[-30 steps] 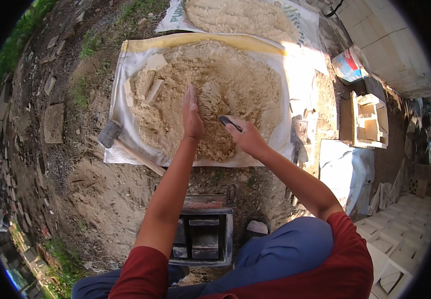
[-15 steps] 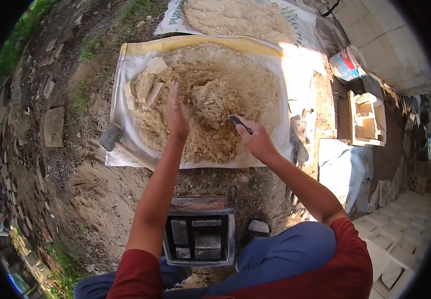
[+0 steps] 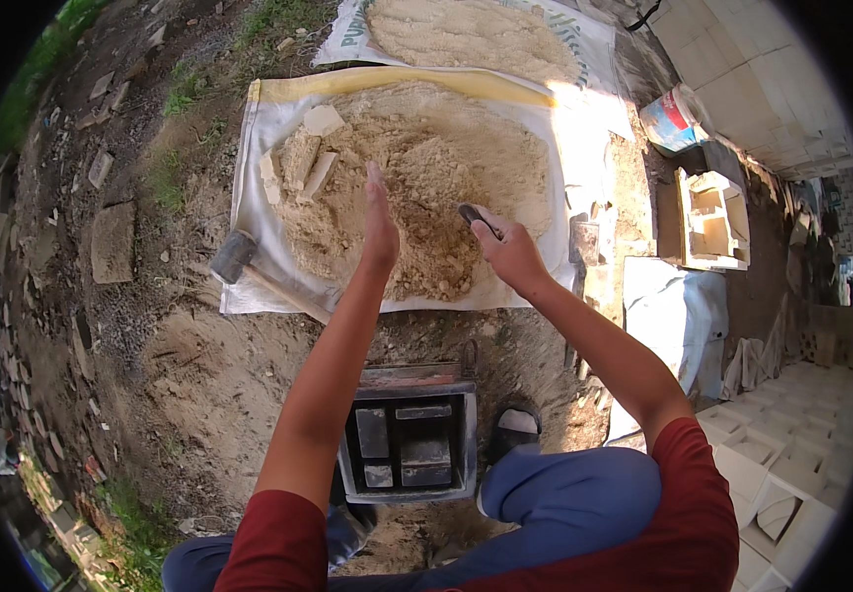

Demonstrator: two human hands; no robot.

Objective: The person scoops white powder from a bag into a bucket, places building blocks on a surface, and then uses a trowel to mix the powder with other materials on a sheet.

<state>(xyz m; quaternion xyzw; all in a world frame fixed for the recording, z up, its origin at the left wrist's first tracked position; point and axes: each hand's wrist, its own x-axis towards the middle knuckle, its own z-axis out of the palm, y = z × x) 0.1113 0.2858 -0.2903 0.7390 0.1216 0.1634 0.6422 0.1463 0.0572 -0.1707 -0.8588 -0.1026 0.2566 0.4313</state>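
Observation:
A heap of pale, damp-looking sandy mix (image 3: 485,128) lies on a white sack sheet (image 3: 252,178) with a yellow band. My left hand (image 3: 380,217) is held on edge over the heap's left middle, fingers straight and thumb side up, holding nothing. To its right, my right hand (image 3: 509,252) grips a short dark-handled tool (image 3: 469,213); the tool's other end cannot be made out. Darker, churned mix lies between the two hands. Broken pale block pieces (image 3: 320,174) rest on the heap's left part.
A mallet (image 3: 234,257) lies across the sheet's near left corner. Before my knees stands a metal block mould (image 3: 471,444) with inner blocks. At right are a hollow cast block (image 3: 712,219), a bucket (image 3: 671,118) and a pale blue sheet (image 3: 678,316). A second sack (image 3: 599,44) holds more mix.
The lumpy mound between my hands has spread out, leaving a darker, lower patch. My hands keep much the same pose, while the whole view has shifted slightly.

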